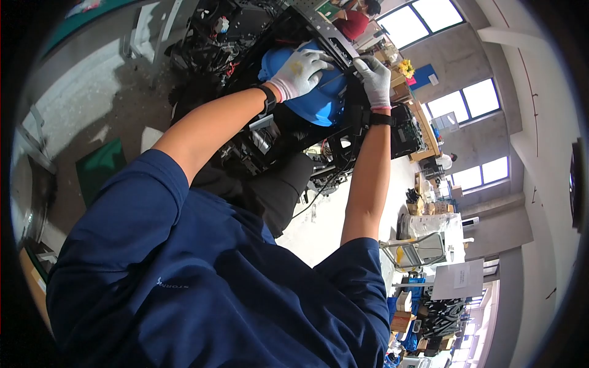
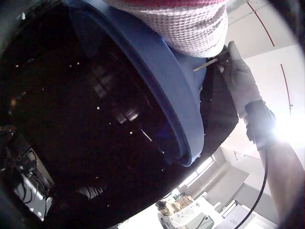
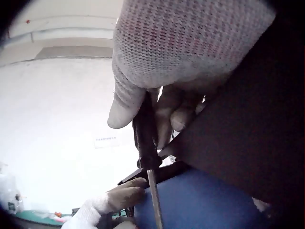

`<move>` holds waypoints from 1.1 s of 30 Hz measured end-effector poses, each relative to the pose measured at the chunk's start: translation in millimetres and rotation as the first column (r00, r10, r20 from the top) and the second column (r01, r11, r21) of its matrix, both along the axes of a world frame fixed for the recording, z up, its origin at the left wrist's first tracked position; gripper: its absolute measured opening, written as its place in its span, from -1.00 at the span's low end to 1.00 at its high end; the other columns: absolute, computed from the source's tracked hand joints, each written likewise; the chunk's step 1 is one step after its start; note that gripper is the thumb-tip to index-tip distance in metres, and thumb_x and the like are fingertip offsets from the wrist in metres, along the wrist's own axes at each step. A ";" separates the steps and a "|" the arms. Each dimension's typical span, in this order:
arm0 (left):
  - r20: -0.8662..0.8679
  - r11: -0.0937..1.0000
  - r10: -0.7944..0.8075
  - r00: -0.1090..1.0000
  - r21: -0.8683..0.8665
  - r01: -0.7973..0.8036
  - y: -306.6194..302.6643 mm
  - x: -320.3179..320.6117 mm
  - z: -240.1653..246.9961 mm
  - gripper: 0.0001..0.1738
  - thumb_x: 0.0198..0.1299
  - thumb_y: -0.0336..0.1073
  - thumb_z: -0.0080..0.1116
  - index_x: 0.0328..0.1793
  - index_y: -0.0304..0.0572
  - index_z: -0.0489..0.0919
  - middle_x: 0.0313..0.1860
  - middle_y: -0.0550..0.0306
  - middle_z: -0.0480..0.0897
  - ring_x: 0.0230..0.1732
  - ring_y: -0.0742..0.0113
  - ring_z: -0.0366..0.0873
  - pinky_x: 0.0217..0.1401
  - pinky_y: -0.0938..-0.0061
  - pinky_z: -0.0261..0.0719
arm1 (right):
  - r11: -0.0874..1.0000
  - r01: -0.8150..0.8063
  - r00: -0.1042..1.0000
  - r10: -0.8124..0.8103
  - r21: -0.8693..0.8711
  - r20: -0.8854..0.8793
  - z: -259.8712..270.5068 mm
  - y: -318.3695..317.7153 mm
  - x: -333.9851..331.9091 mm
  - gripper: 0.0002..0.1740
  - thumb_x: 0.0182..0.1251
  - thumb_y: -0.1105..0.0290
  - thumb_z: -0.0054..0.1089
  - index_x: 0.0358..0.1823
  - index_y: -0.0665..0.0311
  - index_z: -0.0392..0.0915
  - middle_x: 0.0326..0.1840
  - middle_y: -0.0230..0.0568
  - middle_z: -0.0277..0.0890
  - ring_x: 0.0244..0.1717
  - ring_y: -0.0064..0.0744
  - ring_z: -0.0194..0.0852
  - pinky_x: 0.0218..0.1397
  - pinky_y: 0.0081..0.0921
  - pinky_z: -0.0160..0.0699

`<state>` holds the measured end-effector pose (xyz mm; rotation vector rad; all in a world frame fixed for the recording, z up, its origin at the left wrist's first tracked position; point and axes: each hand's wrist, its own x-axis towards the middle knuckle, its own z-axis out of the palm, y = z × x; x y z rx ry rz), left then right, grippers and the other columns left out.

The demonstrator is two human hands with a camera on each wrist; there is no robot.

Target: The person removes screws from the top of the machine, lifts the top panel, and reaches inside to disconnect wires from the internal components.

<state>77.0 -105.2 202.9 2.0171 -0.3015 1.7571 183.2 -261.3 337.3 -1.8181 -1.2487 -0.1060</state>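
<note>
A large round blue plastic piece (image 1: 316,109) with a raised rim sits against a black frame (image 1: 307,23). My gloved left hand (image 1: 300,72) rests over the blue piece, its fingers reaching toward the frame's edge. My gloved right hand (image 1: 373,81) grips a screwdriver (image 3: 146,131) by its dark handle, thumb along one side. The metal shaft points down past the blue piece in the right wrist view; its tip lies outside that view. In the left wrist view, the rim of the blue piece curves below the left glove (image 2: 186,28).
Dark machinery with loose wiring (image 1: 211,46) stands beyond the left forearm. A green mat (image 1: 101,167) lies on the floor to the left. A person in red (image 1: 353,23) is in the background. Shelves with boxes (image 1: 402,322) and a folding chair (image 1: 414,250) are at the right.
</note>
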 end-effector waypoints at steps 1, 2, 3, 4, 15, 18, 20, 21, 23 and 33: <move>0.008 1.000 -0.004 1.000 -0.003 0.004 0.3 0.9 -0.4 -0.67 0.00 -0.50 0.16 -0.07 -0.02 0.64 0.03 0.14 0.62 0.14 0.07 0.51 0.23 0.22 0.46 | 1.000 0.000 1.000 0.000 0.001 0.001 -0.3 0.2 0.2 -0.76 0.25 0.30 0.39 -0.24 0.35 0.69 -0.47 -0.46 0.60 -0.48 -0.74 0.44 -0.39 -0.70 0.40; 0.010 1.000 -0.004 1.000 -0.001 0.004 0.7 1.8 -0.6 -0.67 0.00 -0.50 0.16 -0.07 -0.02 0.64 0.03 0.14 0.62 0.14 0.07 0.51 0.23 0.22 0.46 | 1.000 0.030 0.999 -0.030 0.004 0.028 -1.2 0.7 0.3 -0.75 0.23 0.29 0.41 -0.26 0.36 0.69 -0.48 -0.46 0.60 -0.48 -0.73 0.44 -0.39 -0.69 0.40; 0.015 1.000 -0.008 1.000 -0.001 0.008 0.7 2.5 -1.0 -0.67 0.00 -0.50 0.16 -0.07 -0.02 0.65 0.04 0.15 0.62 0.15 0.08 0.51 0.24 0.22 0.45 | 0.998 0.060 0.997 -0.060 0.009 0.055 -2.1 0.9 0.3 -0.74 0.21 0.27 0.43 -0.28 0.37 0.69 -0.50 -0.46 0.60 -0.49 -0.72 0.44 -0.40 -0.68 0.41; 0.021 1.000 -0.013 1.000 0.001 0.013 0.5 3.3 -0.6 -0.66 0.00 -0.51 0.15 -0.07 -0.01 0.65 0.05 0.15 0.62 0.15 0.08 0.51 0.25 0.22 0.44 | 0.998 0.062 0.996 -0.063 0.015 0.057 -1.4 1.1 -2.3 -0.74 0.21 0.27 0.43 -0.28 0.37 0.69 -0.50 -0.46 0.60 -0.49 -0.72 0.44 -0.40 -0.68 0.41; -0.037 0.999 0.017 0.999 0.033 -0.015 -2.6 -2.4 6.3 -0.66 -0.03 -0.49 0.21 -0.09 0.01 0.66 0.06 0.17 0.63 0.17 0.10 0.50 0.28 0.21 0.43 | 0.999 0.047 0.984 -0.043 -0.018 0.174 -0.8 -1.7 -5.9 -0.53 0.31 0.06 0.31 -0.08 0.39 0.68 -0.39 -0.35 0.63 -0.39 -0.65 0.51 -0.29 -0.61 0.51; -0.060 0.999 0.010 0.998 0.033 -0.008 -2.4 -0.6 4.6 -0.65 -0.03 -0.50 0.21 -0.07 -0.01 0.66 0.09 0.15 0.63 0.19 0.07 0.50 0.29 0.21 0.44 | 0.999 0.041 0.973 -0.033 -0.030 0.230 -1.8 -2.0 1.8 -0.49 0.36 0.01 0.23 -0.05 0.40 0.66 -0.39 -0.34 0.63 -0.38 -0.62 0.52 -0.25 -0.59 0.52; -0.046 0.998 0.019 0.999 0.055 -0.016 -2.6 0.9 4.9 -0.65 -0.03 -0.50 0.21 -0.07 -0.02 0.66 0.08 0.14 0.63 0.18 0.05 0.50 0.29 0.20 0.44 | 1.000 0.027 0.984 -0.024 -0.014 0.176 -1.6 -4.3 -1.8 -0.48 0.39 -0.01 0.18 -0.05 0.40 0.66 -0.40 -0.32 0.63 -0.38 -0.61 0.51 -0.23 -0.58 0.52; -0.036 0.999 0.024 0.999 0.048 -0.022 -3.2 0.7 5.2 -0.65 -0.03 -0.50 0.21 -0.07 -0.03 0.67 0.07 0.13 0.63 0.17 0.04 0.50 0.29 0.20 0.44 | 0.998 0.047 0.983 -0.040 -0.032 0.181 -1.6 -4.3 -1.2 -0.48 0.37 -0.01 0.19 -0.05 0.40 0.66 -0.41 -0.31 0.63 -0.39 -0.61 0.50 -0.23 -0.57 0.51; -0.005 0.998 0.030 1.000 0.052 -0.030 -2.7 2.1 5.7 -0.65 -0.05 -0.49 0.21 -0.08 -0.03 0.67 0.07 0.12 0.64 0.17 0.02 0.51 0.29 0.19 0.44 | 0.998 0.061 0.982 -0.057 -0.019 0.179 -0.7 -4.4 -2.0 -0.48 0.36 0.00 0.21 -0.06 0.40 0.66 -0.42 -0.30 0.62 -0.39 -0.62 0.49 -0.23 -0.56 0.51; -0.034 0.997 0.035 0.999 0.076 -0.032 -6.3 -5.7 5.2 -0.66 -0.06 -0.50 0.19 -0.08 -0.06 0.64 0.05 0.08 0.61 0.13 -0.02 0.48 0.25 0.16 0.41 | 0.985 0.157 0.905 -0.171 0.067 0.389 -6.7 2.6 -13.6 -0.46 0.25 0.00 0.31 -0.06 0.41 0.66 -0.36 0.08 0.66 -0.31 -0.28 0.67 -0.14 -0.39 0.56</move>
